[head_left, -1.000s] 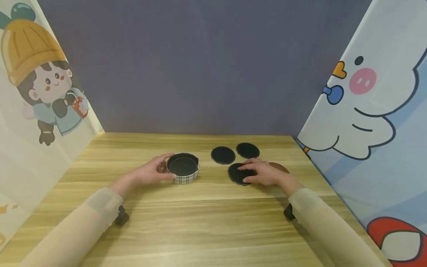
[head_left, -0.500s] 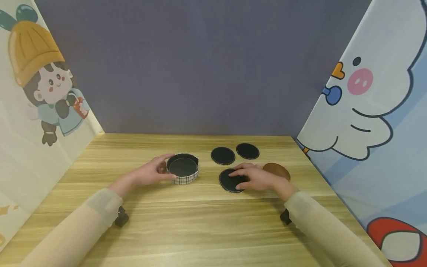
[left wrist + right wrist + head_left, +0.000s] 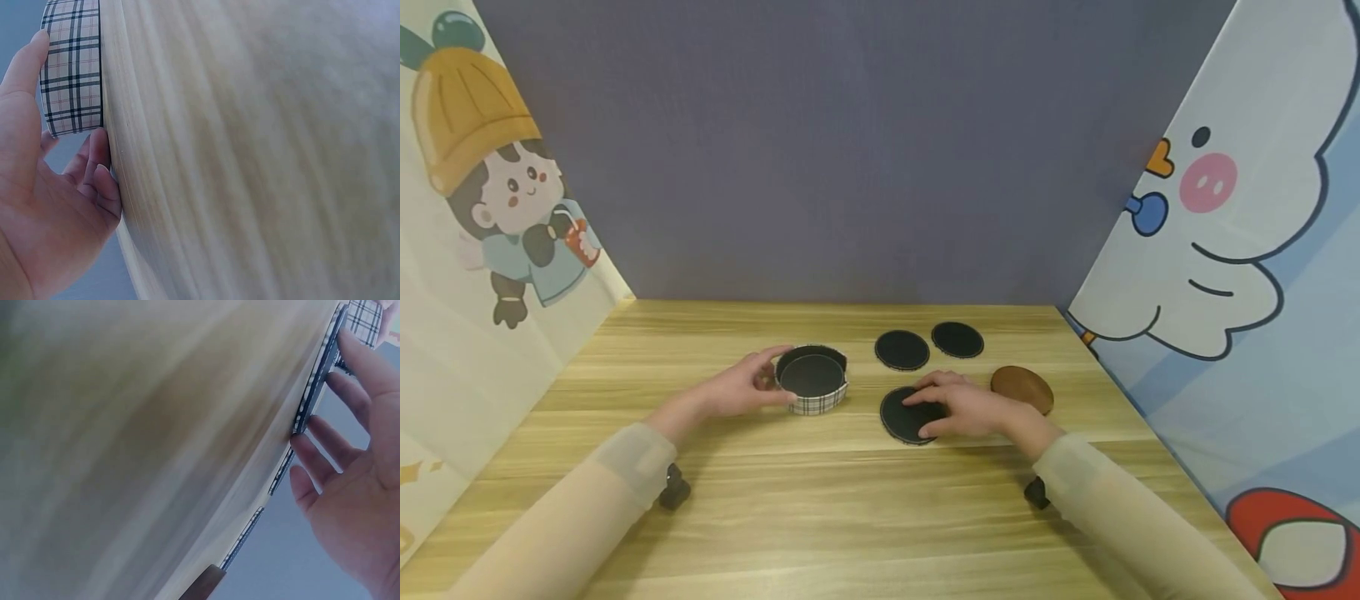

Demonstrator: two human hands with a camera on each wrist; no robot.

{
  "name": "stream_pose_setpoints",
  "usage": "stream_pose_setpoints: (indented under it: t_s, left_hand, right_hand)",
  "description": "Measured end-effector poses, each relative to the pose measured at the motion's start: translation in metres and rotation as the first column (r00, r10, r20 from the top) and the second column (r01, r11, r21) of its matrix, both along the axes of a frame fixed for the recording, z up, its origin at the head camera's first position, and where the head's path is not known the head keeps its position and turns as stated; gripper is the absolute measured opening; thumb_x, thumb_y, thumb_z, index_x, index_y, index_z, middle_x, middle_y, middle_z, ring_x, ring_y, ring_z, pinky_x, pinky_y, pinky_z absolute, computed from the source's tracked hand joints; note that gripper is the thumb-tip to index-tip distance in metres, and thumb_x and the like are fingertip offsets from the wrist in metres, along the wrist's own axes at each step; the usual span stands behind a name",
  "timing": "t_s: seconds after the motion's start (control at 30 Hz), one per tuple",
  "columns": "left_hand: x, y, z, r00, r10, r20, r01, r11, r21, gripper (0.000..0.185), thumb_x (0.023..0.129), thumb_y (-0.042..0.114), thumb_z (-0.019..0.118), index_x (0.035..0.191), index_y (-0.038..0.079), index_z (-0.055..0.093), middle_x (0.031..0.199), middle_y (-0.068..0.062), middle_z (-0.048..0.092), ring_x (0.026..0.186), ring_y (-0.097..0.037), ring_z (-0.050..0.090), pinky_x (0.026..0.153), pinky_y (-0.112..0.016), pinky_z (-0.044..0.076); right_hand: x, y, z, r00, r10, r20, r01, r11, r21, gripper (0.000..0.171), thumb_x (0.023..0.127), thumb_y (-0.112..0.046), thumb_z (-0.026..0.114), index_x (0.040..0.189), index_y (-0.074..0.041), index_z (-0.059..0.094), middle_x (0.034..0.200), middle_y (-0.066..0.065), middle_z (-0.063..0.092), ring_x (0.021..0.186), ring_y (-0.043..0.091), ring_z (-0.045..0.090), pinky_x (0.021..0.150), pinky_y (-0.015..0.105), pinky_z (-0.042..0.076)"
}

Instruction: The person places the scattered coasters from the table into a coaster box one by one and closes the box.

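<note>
My right hand [image 3: 972,411] lies flat, fingers straight, on a round black coaster [image 3: 908,415] right of centre on the wood-grain surface [image 3: 850,517]. My left hand [image 3: 739,388] cups the round plaid-sided holder [image 3: 812,381], just left. The right wrist view alone shows the coaster's plaid stitched edge [image 3: 315,381]. The disc is flat, with no long axis.

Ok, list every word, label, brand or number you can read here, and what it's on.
None: no readable text in any view.
The side panels carry only cartoon pictures.
The plaid box, black discs and brown disc bear no lettering.
</note>
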State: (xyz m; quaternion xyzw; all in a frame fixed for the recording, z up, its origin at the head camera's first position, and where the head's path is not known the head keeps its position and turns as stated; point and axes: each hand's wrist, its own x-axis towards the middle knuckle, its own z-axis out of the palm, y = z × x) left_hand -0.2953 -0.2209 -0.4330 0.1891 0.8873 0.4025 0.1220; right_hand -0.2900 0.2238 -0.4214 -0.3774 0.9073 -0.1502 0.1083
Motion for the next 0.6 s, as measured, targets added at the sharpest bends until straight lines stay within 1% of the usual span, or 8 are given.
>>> stream_pose_setpoints:
  t_s: [0.23, 0.37, 0.47, 0.6]
  left_hand:
    - [-0.0014, 0.0001, 0.0, 1.0, 0.001, 0.004, -0.001, 1.0, -0.008, 0.105, 0.096, 0.042, 0.087, 0.175, 0.019, 0.023, 0.138, -0.025, 0.051, 0.105, -0.028, 0.061, 0.08, -0.037, 0.06]
    - [-0.0016, 0.0003, 0.0011, 1.0, 0.001, 0.007, -0.001, 1.0, -0.008, 0.105, 0.096, 0.042, 0.087, 0.175, 0.018, 0.023, 0.138, -0.024, 0.051, 0.106, -0.028, 0.061, 0.08, -0.037, 0.059]
    - [-0.0018, 0.0004, 0.0017, 1.0, 0.0, 0.008, 0.0, 1.0, -0.008, 0.105, 0.096, 0.042, 0.087, 0.175, 0.018, 0.023, 0.137, -0.024, 0.052, 0.105, -0.028, 0.061, 0.08, -0.037, 0.059]
    - [-0.0024, 0.0, 0.0014, 1.0, 0.0, 0.01, 0.001, 1.0, -0.013, 0.105, 0.096, 0.043, 0.086, 0.176, 0.018, 0.022, 0.138, -0.024, 0.052, 0.106, -0.028, 0.061, 0.081, -0.037, 0.06]
  right_hand:
    - [0.0028, -0.0022, 0.0007, 1.0, 0.009, 0.02, -0.009, 1.0, -0.008, 0.057, 0.1, -0.049, 0.081, 0.152, -0.033, 0.066, 0.158, 0.008, 0.053, 0.147, 0.035, 0.049, 0.119, 0.058, 0.047]
    - [0.0046, -0.0032, 0.0017, 0.999, 0.017, 0.035, -0.017, 1.0, -0.012, 0.058, 0.099, -0.05, 0.081, 0.152, -0.033, 0.066, 0.157, 0.007, 0.052, 0.144, 0.031, 0.05, 0.116, 0.055, 0.049]
    - [0.0055, -0.004, 0.0027, 0.999, 0.013, 0.048, -0.012, 1.0, -0.009, 0.062, 0.099, -0.051, 0.081, 0.155, -0.029, 0.064, 0.158, 0.007, 0.051, 0.144, 0.031, 0.05, 0.116, 0.054, 0.05]
    - [0.0054, -0.0048, 0.0038, 0.999, -0.012, 0.051, 0.012, 1.0, 0.0, 0.077, 0.097, -0.055, 0.082, 0.161, -0.021, 0.057, 0.157, 0.007, 0.051, 0.142, 0.03, 0.051, 0.115, 0.054, 0.05]
